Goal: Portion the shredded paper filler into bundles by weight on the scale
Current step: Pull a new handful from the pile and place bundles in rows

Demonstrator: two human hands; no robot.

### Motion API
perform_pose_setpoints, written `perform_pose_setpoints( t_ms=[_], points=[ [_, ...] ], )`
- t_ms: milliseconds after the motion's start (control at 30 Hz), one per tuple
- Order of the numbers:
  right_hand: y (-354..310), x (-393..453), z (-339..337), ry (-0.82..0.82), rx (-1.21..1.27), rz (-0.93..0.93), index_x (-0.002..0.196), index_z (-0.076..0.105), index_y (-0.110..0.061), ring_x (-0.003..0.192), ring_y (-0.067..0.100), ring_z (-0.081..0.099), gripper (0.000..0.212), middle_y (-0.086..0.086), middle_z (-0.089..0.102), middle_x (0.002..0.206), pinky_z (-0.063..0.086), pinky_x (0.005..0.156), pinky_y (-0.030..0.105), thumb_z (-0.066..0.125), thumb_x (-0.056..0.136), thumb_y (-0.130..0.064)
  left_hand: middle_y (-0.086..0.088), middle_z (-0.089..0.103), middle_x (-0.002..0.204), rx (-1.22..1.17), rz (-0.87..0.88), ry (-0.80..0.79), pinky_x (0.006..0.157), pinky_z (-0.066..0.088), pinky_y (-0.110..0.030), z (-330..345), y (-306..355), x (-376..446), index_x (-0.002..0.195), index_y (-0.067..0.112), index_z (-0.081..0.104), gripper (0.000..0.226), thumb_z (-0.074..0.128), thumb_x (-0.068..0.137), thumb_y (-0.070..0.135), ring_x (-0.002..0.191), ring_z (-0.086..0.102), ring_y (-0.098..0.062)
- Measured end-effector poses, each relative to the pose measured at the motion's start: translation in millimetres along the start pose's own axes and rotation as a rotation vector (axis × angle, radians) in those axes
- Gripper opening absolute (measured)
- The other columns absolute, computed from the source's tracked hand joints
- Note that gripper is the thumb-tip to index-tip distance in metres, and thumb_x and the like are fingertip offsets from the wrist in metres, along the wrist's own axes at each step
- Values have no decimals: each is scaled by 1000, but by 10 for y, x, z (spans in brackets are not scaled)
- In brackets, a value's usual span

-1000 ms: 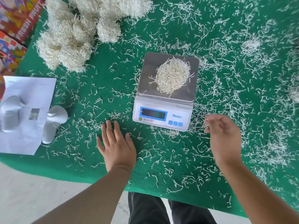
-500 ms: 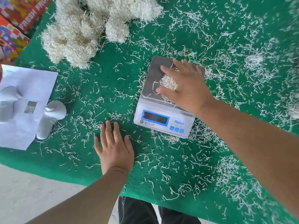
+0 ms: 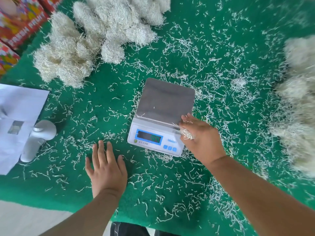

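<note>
Weighed wad of shredded paper (image 3: 187, 133) sits in the right hand (image 3: 202, 138), fingers curled round it, right at the scale (image 3: 163, 116) front corner; platform's bare. Left hand (image 3: 106, 166) lies flat, fingers spread, on the green mat (image 3: 119, 103). Looks like the lift-off step; next it probably joins the finished bundles (image 3: 95, 40).

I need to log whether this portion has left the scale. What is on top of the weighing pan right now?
Only a few stray shreds on the weighing pan. The right hand holds the bundle over its front corner, hiding that spot.

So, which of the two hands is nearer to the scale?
Right. The right hand holds shredded paper at the scale's near right corner; the left hand rests flat on the green mat, apart.
</note>
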State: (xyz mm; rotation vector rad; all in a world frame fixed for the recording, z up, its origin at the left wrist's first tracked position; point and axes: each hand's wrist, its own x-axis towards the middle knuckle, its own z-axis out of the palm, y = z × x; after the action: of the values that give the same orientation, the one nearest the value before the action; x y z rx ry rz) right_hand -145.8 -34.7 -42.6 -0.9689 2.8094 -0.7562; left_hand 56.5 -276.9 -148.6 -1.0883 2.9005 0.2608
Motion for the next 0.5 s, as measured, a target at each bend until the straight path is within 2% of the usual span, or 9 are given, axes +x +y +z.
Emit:
perform_pose_setpoints(
  t_ms=[100,167,233,267,333,400,433,467,500],
  points=[
    [54,-608,-317,-85,-58,141,124,75,-21,96,8,77,43,1,75,125,59,80,15,85,83,-12,-5,14,172,-6,-21,-55,127,9,-55,-72,27,-7,163,15,24,68,15,105,49,160,4,-22],
    [35,-1038,-560,-66,-21,318,120,77,-17,61,-5,68,33,4,81,104,52,55,4,80,87,-10,-3,6,173,-5,-31,-109,128,5,-54,-153,55,-13,165,16,17,71,6,104,50,160,-4,-20],
    [-2,-1436,-840,17,120,566,121,76,-13,35,-2,52,29,-7,77,73,44,34,12,76,92,-13,-2,-7,173,-7,-31,-171,128,2,-54,-235,79,-35,166,16,7,70,0,105,49,159,-13,-20],
    [-14,-1619,-977,63,165,667,121,76,-13,30,1,47,28,-10,71,59,43,32,16,75,93,-17,-2,-13,171,-18,-34,-201,128,2,-55,-275,90,-33,166,15,4,69,1,106,49,158,-16,-20],
    [8,-1969,-1183,146,185,799,120,74,-13,34,8,48,29,-6,70,55,49,38,21,74,95,-26,1,-16,170,-89,-58,-230,127,4,-58,-391,140,19,166,14,4,68,9,107,48,158,-18,-20],
    [35,-2234,-1289,204,205,914,121,74,-8,60,17,69,36,11,80,83,63,67,37,76,93,-31,2,-14,172,-191,-63,-184,127,4,-60,-553,250,168,165,13,4,68,14,108,48,158,-16,-18],
    [37,-2337,-1319,226,218,959,124,74,-7,78,25,73,42,18,79,101,62,83,46,78,92,-32,3,-14,172,-218,-40,-140,127,4,-60,-625,329,280,165,13,2,69,14,108,50,158,-16,-18],
    [37,-2418,-1338,241,228,993,125,75,-7,87,31,73,44,19,78,106,60,87,48,80,90,-33,4,-17,171,-226,-1,-100,128,3,-59,-696,433,407,165,15,-3,71,11,107,53,158,-18,-17],
    [23,-2474,-1360,242,238,1010,121,77,-7,81,31,71,41,12,79,95,59,80,42,82,88,-33,4,-20,171,-216,50,-73,128,2,-57,-755,558,535,164,16,-8,72,7,106,56,157,-21,-16]
  ],
)
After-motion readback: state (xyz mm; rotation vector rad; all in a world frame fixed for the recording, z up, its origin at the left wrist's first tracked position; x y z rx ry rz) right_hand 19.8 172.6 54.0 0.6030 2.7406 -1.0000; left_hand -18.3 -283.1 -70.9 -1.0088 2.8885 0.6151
